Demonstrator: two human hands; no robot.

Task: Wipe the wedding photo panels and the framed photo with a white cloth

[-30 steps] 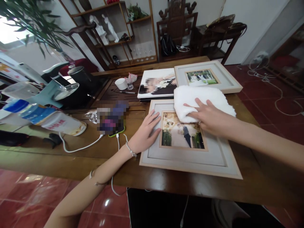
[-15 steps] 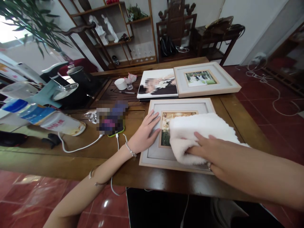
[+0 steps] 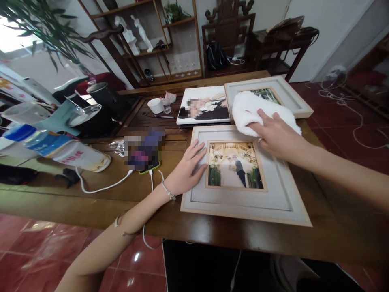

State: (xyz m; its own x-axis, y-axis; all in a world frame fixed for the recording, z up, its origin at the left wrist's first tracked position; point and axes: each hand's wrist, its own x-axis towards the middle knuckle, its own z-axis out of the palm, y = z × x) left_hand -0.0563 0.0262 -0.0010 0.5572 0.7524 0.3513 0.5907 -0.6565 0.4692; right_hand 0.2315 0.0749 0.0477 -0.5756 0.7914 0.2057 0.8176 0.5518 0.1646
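Observation:
A large framed photo (image 3: pixel 273 194) lies flat on the wooden table (image 3: pixel 146 202) in front of me. My left hand (image 3: pixel 187 170) rests flat on the frame's left border, fingers spread, holding nothing. My right hand (image 3: pixel 275 136) presses a folded white towel (image 3: pixel 252 109) down at the frame's upper right corner, fingers lying on the cloth. The towel partly overlaps a second framed photo (image 3: pixel 291 99) behind it. An unframed photo print (image 3: pixel 206 107) lies to the left of that second frame.
A phone on a white charging cable (image 3: pixel 103 186) lies left of my left hand. Further left lie a plastic bottle (image 3: pixel 57 148), a kettle (image 3: pixel 105 95) and a white cup (image 3: pixel 155 105). Shelves, a carved chair and a side table stand behind the table.
My right hand swept the towel down over the near frame's picture, then back up to its upper right corner. My left hand stayed put on the frame's left border.

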